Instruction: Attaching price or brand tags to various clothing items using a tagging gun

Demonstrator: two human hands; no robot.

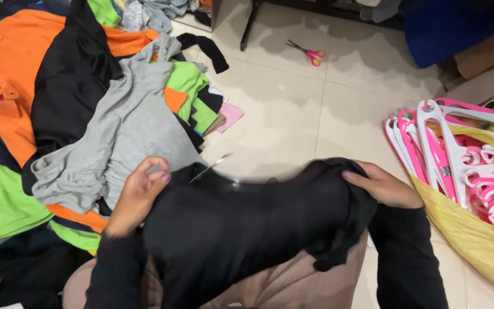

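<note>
Left hand (138, 194): fingers curled, pinching the black garment (241, 229) at its left top edge.
Right hand (384, 186): fingers closed over its right top edge.
Black garment: across the person's lap, above the floor (281, 114).
Left: clothes pile (87, 103).
Right: pink hangers (464, 160) in a yellow bag (470, 240).

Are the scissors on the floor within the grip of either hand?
No: the pink-handled scissors lie on the tiled floor, while the left hand and right hand grip the black garment.
</note>
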